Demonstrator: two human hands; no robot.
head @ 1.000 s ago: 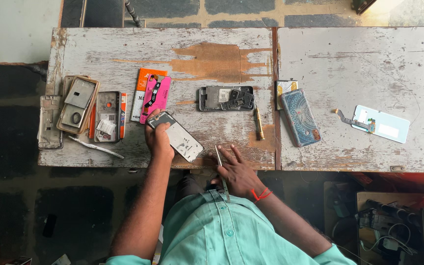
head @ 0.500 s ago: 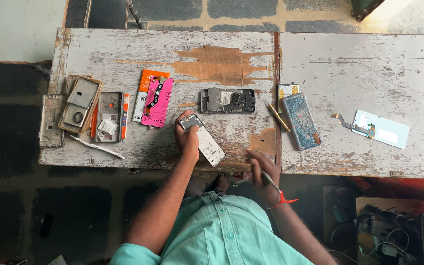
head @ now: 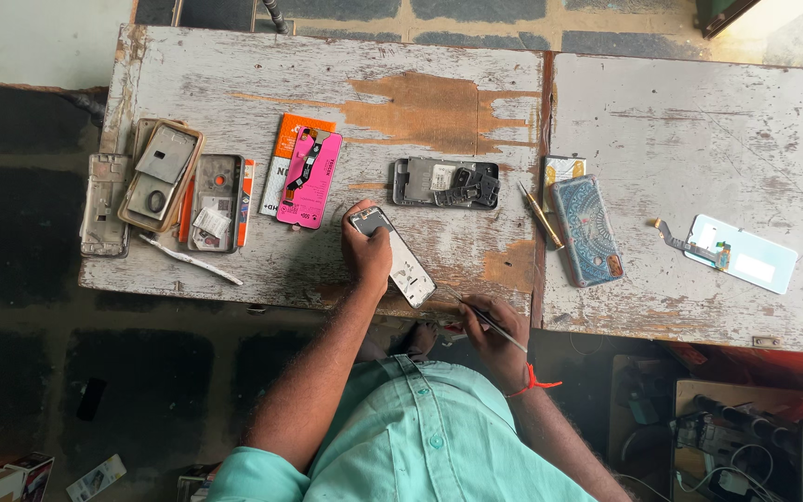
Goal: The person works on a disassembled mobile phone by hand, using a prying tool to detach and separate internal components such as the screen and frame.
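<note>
Worn white counter (head: 234, 84) — our left hand (head: 367, 249) grips a phone frame (head: 400, 258) near its edge; our right hand (head: 493, 336) pinches a thin tool (head: 485, 319).

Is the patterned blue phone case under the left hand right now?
No: the left hand presses on a white phone frame, while the blue case lies apart to the right, untouched.

On the worn, paint-scraped wooden table (head: 234, 84) lay a pink phone back panel (head: 309, 178), an opened dark phone body (head: 445, 182), a blue patterned phone case (head: 586, 230), a pale blue screen panel (head: 743, 253) and a white toothbrush (head: 190, 259).
</note>
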